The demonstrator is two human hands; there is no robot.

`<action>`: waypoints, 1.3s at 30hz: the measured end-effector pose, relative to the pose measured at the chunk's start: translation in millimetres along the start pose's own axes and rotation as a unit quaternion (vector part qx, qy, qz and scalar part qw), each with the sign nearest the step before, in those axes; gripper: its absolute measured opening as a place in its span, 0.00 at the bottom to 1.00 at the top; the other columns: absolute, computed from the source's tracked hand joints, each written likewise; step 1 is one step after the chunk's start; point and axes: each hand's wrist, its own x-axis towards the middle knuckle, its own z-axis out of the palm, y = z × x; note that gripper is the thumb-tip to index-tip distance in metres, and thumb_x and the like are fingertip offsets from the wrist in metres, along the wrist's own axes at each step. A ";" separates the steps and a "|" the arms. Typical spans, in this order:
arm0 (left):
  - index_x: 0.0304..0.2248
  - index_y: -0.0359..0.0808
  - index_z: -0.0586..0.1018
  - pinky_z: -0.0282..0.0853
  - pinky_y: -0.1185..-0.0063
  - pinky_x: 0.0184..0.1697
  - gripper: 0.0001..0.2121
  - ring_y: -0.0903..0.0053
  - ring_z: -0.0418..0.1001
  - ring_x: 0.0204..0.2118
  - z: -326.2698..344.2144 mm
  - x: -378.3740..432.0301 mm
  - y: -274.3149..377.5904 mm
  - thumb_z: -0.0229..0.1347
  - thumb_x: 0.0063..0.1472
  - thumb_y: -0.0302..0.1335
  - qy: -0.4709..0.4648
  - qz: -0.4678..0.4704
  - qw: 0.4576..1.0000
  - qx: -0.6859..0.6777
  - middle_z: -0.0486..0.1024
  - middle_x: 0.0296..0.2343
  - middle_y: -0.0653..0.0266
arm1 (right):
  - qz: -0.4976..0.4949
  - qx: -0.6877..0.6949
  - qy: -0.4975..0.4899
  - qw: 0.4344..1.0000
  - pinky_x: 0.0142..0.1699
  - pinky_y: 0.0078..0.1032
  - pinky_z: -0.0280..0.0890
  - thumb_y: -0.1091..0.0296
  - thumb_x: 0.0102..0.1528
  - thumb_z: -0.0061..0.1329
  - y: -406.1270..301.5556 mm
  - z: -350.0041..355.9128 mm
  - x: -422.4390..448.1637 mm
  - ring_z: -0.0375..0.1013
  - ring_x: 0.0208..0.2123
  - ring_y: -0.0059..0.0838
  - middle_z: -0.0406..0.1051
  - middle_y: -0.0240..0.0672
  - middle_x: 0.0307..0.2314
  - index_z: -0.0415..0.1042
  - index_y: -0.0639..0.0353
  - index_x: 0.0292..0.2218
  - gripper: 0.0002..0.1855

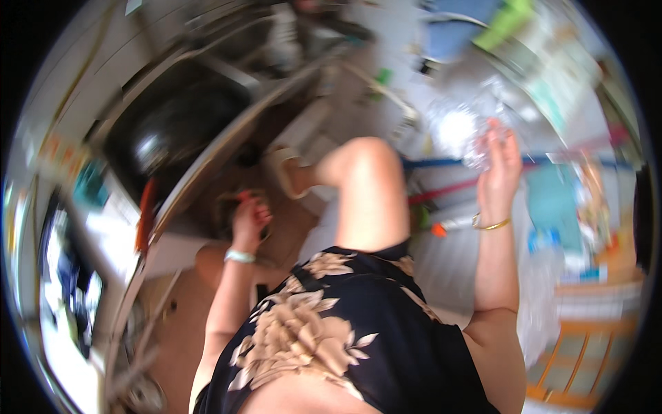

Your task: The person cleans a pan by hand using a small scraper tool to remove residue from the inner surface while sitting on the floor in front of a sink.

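My right hand (500,155) is raised on the right, with its fingers against a crumpled sheet or bag of clear plastic (473,137) that catches the light. A gold bracelet (491,225) circles that wrist. On the other side, my left hand (252,218) is lowered beside the counter edge, its fingers curled. Something brownish with a bit of red shows around these fingers, but blur hides what it is and whether I hold it. A pale band (240,256) sits on the left wrist. My bent knee (370,160) comes between the two hands.
A dark sink (181,108) is set in the counter at left, with an orange-red handle-like object (146,215) at its edge. A blue container (457,26) stands far right. Nearer on the right are a teal surface (553,202) and a wooden chair (579,357).
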 end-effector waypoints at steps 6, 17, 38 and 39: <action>0.44 0.37 0.71 0.72 0.84 0.31 0.12 0.85 0.72 0.27 69.1 -100.9 56.9 0.42 0.75 0.35 0.023 0.076 0.987 0.143 0.74 0.27 0.68 | 0.232 0.161 -0.199 0.938 0.35 0.16 0.68 0.69 0.67 0.45 145.0 187.4 -77.6 0.71 0.29 0.14 0.75 0.28 0.29 0.74 0.61 0.46 0.10; 0.49 0.34 0.74 0.75 0.77 0.46 0.14 0.80 0.75 0.46 69.4 -171.6 78.5 0.46 0.73 0.35 0.143 0.183 0.969 0.088 0.74 0.51 0.60 | 0.166 0.165 -0.553 0.799 0.45 0.19 0.69 0.76 0.66 0.43 166.1 285.5 -169.2 0.75 0.35 0.18 0.76 0.31 0.32 0.73 0.65 0.39 0.06; 0.48 0.30 0.77 0.67 0.70 0.60 0.15 0.75 0.75 0.48 42.6 -169.5 39.0 0.51 0.71 0.34 0.103 0.219 0.969 -0.047 0.77 0.43 0.63 | 0.400 0.198 -0.487 0.751 0.54 0.29 0.67 0.69 0.58 0.56 193.0 262.1 -155.4 0.73 0.48 0.28 0.70 0.35 0.49 0.58 0.60 0.61 0.34; 0.47 0.30 0.77 0.67 0.71 0.59 0.15 0.75 0.75 0.48 43.8 -168.7 39.8 0.52 0.71 0.35 0.095 0.199 0.975 -0.022 0.77 0.43 0.63 | 0.306 0.174 -0.523 0.776 0.53 0.26 0.67 0.69 0.57 0.57 186.5 267.3 -156.7 0.74 0.46 0.25 0.73 0.34 0.46 0.59 0.62 0.61 0.33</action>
